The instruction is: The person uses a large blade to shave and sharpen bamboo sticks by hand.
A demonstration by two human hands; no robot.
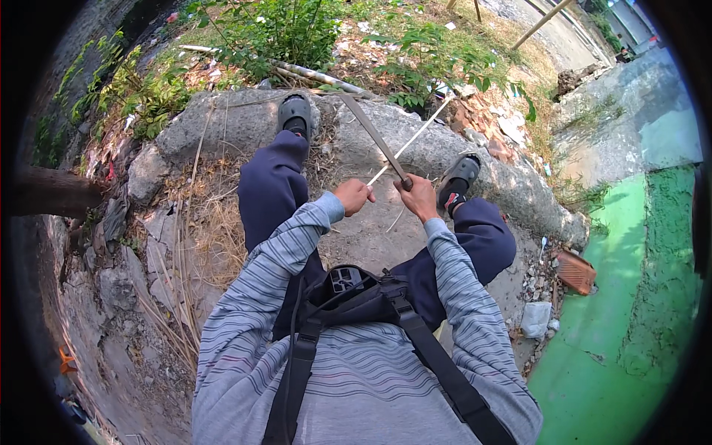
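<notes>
My left hand [354, 197] is closed round the near end of a thin pale strip [423, 132], which looks like split bamboo or cane. The strip slants away to the far right. In my right hand [420, 197] is the handle of a long machete [368, 130], its dark blade pointing away and to the left. Blade and strip cross just beyond my hands; whether they touch I cannot tell. Both hands are between my knees, over bare ground. A thin sliver [397, 219] hangs or lies below my right hand.
My shoes rest against a curved concrete kerb [371, 126]. Long thin strips [178, 274] and dry grass [215, 230] lie to the left. Leafy plants [289, 33] and litter are beyond the kerb. On the right are an orange-brown plastic container [575, 272] and a green-painted slab [593, 341].
</notes>
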